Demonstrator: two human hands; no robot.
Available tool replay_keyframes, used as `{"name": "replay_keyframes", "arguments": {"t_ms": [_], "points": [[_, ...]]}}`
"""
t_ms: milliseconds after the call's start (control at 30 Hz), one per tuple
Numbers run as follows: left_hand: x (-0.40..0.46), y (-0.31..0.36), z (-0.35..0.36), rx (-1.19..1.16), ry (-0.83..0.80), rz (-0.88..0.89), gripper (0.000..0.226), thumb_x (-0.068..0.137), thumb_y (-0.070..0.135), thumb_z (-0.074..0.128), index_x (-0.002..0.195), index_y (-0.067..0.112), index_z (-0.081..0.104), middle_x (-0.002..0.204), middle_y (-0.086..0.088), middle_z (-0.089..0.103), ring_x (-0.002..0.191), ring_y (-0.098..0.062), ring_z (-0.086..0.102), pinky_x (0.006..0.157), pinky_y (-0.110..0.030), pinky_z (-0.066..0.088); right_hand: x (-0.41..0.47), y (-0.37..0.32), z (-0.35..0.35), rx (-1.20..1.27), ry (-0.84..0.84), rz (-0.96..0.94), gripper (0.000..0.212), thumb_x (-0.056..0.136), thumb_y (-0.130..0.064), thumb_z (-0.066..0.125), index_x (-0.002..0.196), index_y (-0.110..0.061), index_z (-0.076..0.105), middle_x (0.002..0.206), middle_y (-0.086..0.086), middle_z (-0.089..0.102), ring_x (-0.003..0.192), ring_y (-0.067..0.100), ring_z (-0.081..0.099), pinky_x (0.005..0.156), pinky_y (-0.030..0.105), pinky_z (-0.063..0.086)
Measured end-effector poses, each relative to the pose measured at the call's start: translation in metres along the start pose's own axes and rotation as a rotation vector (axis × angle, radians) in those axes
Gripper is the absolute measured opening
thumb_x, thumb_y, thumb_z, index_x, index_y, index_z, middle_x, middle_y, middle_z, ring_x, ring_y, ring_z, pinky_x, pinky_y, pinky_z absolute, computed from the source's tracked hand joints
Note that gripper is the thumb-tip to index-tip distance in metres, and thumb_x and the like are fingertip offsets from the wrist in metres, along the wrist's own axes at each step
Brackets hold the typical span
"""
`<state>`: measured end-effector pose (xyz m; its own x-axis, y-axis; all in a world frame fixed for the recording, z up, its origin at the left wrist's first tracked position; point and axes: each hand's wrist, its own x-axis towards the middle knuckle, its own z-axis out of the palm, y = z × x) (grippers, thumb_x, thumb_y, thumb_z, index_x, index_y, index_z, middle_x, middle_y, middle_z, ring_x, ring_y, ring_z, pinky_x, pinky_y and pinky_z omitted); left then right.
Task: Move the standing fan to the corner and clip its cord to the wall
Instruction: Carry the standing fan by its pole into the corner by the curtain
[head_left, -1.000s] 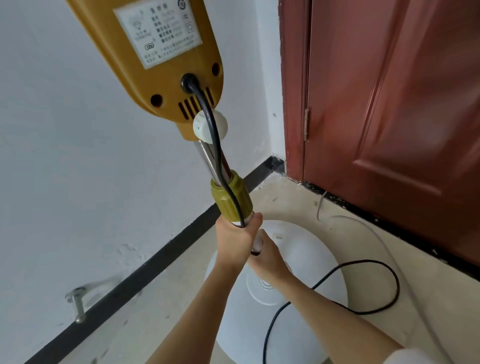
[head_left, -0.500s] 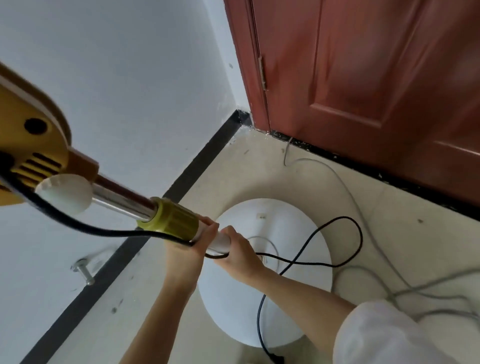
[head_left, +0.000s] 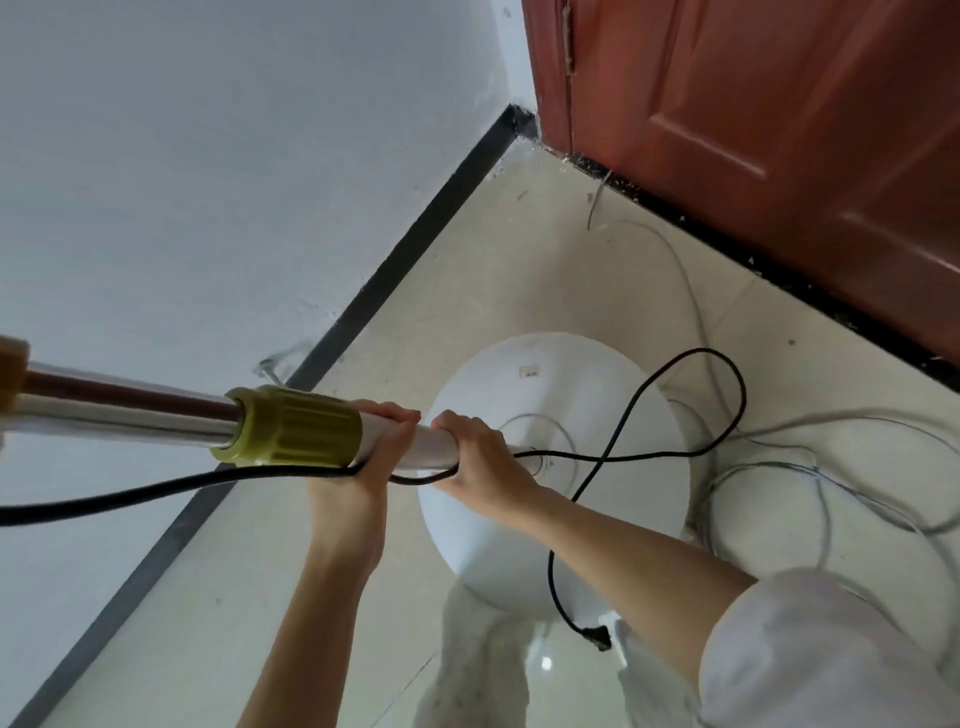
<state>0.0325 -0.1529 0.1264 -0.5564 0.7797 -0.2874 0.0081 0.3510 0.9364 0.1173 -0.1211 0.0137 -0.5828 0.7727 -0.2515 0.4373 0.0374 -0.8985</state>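
The standing fan's chrome pole (head_left: 130, 410) runs in from the left edge, with an olive-yellow collar (head_left: 296, 426) on it. Its round white base (head_left: 613, 395) sits on the beige floor near the corner. My left hand (head_left: 363, 457) grips the pole just below the collar. My right hand (head_left: 478, 457) grips it lower, close to the base. The black cord (head_left: 727, 395) passes under both hands, loops over the base and ends in a plug (head_left: 597, 636) on the floor. The fan head is out of view.
A white wall (head_left: 208, 182) with a black baseboard (head_left: 405, 260) meets a red-brown door (head_left: 753, 130) at the corner. Thin grey cables (head_left: 810, 473) lie looped on the floor right of the base. A small metal fitting (head_left: 267, 366) sticks out of the wall.
The view has tipped further down and left, so the yellow fan head has left the frame. Both hands keep their grip on the pole. The plug now shows on the floor.
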Motion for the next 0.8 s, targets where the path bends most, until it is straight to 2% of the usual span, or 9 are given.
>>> {"name": "replay_keyframes", "arguments": {"t_ms": [167,433,567,667,800], "points": [[-0.051,0.070,-0.017,-0.089,0.087,-0.045,0.015,0.064,0.003,0.065,0.073,0.015,0.062,0.078,-0.006,0.066,0.088,-0.023,0.060,0.087,-0.045,0.045,-0.046,-0.073,-0.034,-0.050,-0.082,-0.051,0.019,0.077,-0.009,0.058,0.094,-0.007,0.049,0.088,0.018,0.062,0.084,0.036,0.052,0.076,0.042,0.042],[-0.119,0.161,-0.057,-0.314,0.190,-0.047,0.013,0.064,-0.003,0.063,0.072,0.006,0.058,0.069,-0.001,0.065,0.075,-0.016,0.064,0.066,-0.025,0.053,-0.102,-0.178,-0.067,-0.141,-0.095,-0.204,0.023,0.072,0.001,0.057,0.094,0.000,0.052,0.083,0.020,0.060,0.080,0.039,0.052,0.071,0.042,0.043],[-0.147,0.186,-0.080,-0.416,0.237,-0.031,0.011,0.064,-0.004,0.062,0.070,0.004,0.057,0.068,-0.004,0.063,0.074,-0.017,0.064,0.066,-0.026,0.052,-0.125,-0.214,-0.066,-0.199,-0.018,-0.304,0.022,0.064,0.005,0.061,0.085,0.001,0.055,0.064,0.015,0.051,0.065,0.037,0.051,0.057,0.033,0.037],[-0.181,0.198,-0.101,-0.445,0.299,-0.026,0.011,0.062,-0.002,0.063,0.066,0.007,0.058,0.070,-0.009,0.060,0.073,-0.020,0.063,0.065,-0.028,0.052,-0.151,-0.236,-0.054,-0.217,0.002,-0.347,0.021,0.060,0.003,0.066,0.077,-0.002,0.055,0.060,0.002,0.041,0.054,0.028,0.038,0.053,0.028,0.031],[-0.231,0.206,-0.132,-0.492,0.388,-0.050,0.011,0.060,-0.001,0.063,0.063,0.008,0.057,0.066,-0.008,0.059,0.072,-0.022,0.062,0.065,-0.030,0.053,-0.191,-0.263,-0.033,-0.268,-0.046,-0.359,0.025,0.053,0.000,0.070,0.068,-0.007,0.052,0.044,0.010,0.047,0.045,0.029,0.029,0.047,0.026,0.030]]}}
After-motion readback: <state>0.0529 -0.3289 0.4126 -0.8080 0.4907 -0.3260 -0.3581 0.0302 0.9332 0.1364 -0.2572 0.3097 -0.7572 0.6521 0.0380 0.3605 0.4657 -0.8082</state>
